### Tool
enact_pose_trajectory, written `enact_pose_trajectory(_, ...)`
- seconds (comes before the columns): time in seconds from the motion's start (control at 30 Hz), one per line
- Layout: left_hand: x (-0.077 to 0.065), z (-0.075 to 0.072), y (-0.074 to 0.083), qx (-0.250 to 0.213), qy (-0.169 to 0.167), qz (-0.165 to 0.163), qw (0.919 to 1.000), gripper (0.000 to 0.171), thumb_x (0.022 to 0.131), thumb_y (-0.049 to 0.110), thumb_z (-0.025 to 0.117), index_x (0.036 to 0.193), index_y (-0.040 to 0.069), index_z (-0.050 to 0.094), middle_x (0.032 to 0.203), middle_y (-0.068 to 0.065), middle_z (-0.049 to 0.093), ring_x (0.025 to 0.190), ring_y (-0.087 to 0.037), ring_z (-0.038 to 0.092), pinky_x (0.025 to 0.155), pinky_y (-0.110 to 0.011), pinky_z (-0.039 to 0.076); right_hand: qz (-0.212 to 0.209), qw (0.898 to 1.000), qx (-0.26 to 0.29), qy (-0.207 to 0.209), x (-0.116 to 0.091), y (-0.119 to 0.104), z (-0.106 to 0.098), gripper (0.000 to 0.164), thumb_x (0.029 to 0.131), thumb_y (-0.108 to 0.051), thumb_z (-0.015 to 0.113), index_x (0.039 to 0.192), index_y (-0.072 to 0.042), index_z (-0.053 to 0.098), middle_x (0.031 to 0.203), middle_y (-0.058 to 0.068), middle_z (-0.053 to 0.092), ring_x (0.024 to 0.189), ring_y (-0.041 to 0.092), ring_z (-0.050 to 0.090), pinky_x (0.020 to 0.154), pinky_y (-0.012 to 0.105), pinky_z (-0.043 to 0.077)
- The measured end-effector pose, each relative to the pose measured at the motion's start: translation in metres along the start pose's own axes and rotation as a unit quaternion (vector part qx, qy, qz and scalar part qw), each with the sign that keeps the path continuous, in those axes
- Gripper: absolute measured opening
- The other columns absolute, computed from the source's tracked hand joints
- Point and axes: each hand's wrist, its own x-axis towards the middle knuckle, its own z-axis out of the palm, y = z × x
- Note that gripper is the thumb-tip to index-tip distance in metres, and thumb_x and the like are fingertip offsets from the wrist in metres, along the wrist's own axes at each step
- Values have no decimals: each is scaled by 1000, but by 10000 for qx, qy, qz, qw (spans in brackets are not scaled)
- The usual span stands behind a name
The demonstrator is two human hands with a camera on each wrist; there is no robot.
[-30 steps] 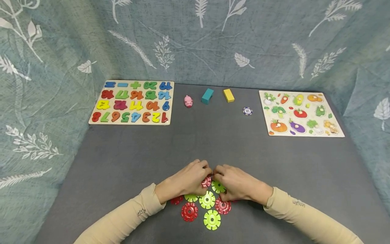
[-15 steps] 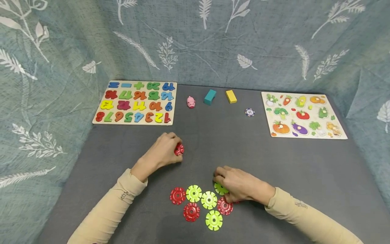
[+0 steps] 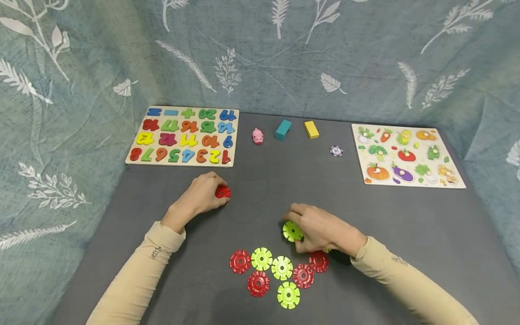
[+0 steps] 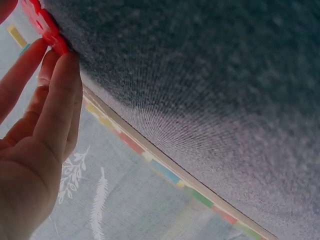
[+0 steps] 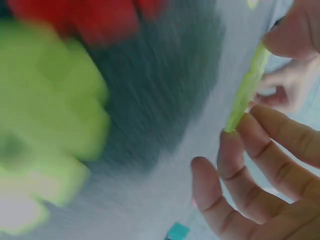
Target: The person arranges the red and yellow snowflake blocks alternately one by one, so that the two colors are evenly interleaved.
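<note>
My left hand (image 3: 199, 195) pinches a red notched plastic disc (image 3: 222, 192) by its edge, just in front of the number board. In the left wrist view, the fingertips meet that red disc (image 4: 45, 27) close to the table. Nearer the middle, my right hand (image 3: 321, 229) holds a green notched disc (image 3: 288, 234) between thumb and fingers; edge-on, the green disc (image 5: 245, 92) shows in the right wrist view. Several loose red discs (image 3: 258, 289) and green discs (image 3: 289, 301) lie flat in a group at the front. One green disc is partly hidden under the right hand.
A number puzzle board (image 3: 128, 161) lies at the back left, a vegetable puzzle board (image 3: 459, 183) at the back right. Between them are a pink toy pig (image 3: 257, 136), a teal block (image 3: 283, 130), a yellow block (image 3: 311, 129) and a poker chip (image 3: 336, 150). A patterned cloth (image 3: 260, 85) hangs behind.
My left hand has carried the red disc away from the group, to the left and farther back. My right hand has moved slightly back with the green disc, uncovering a red disc.
</note>
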Motion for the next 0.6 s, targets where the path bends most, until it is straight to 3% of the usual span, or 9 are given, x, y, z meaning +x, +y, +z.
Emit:
enact_pose_trajectory(0.17,0,-4,1,-54,-74,-43,9999,40,78,24,79,108,-2,70,105,-17,64,90,-28,61,80,-42,52,398,9988,237,-130,44,13,-10,56,68,-26,74,119,-5,64,100,3,59,72,10,50,67,27,47)
enact_pose_trajectory(0.4,-2,-4,3,-14,-95,-71,9999,41,79,24,79,109,-2,70,105,-17,63,92,-29,61,81,-42,51,662,9970,181,-346,109,23,1,59,73,-31,75,123,-4,61,110,8,61,81,14,58,77,31,52)
enact_pose_trajectory(0.6,-3,-3,2,1,-83,-93,9999,41,80,25,79,110,-2,70,106,-17,63,93,-29,61,81,-42,52,850,9955,84,-411,145,25,8,58,73,-30,75,123,-3,61,109,10,62,83,17,61,79,31,53)
